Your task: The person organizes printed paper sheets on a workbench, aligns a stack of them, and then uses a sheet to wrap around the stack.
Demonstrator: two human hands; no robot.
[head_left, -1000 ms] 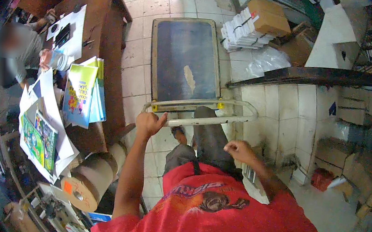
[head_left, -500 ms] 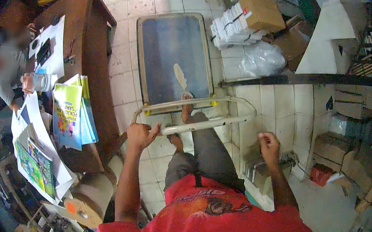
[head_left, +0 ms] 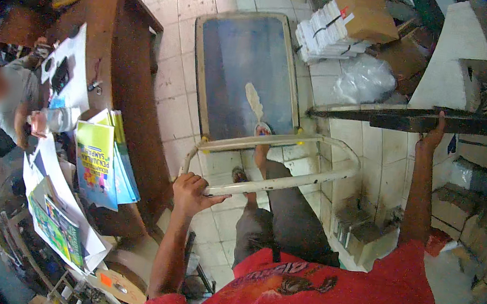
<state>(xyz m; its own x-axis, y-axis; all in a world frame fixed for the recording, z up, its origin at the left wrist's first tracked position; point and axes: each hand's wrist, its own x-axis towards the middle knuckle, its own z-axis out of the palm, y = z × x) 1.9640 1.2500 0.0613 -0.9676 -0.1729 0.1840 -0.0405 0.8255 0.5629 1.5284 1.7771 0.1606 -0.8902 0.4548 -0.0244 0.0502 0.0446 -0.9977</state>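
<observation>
A platform trolley with a worn blue-grey deck stands on the tiles in front of me. My left hand is closed around the left end of its cream tubular handle, thumb along the bar. One of my feet shows at the deck's near edge, behind the handle; the other is further back. At right, my raised right hand grips the edge of a long dark bar-like ledge; some of its fingers are hidden. The handle's right end has no hand on it.
A brown desk with booklets and a clear jar lines the left; a person sits behind it. Right of the trolley are strapped white stacks, a carton and a clear plastic bag.
My right hand has risen outward from beside my body to the dark ledge. My left hand stays on the handle. The whole view has shifted slightly, with the trolley appearing further right.
</observation>
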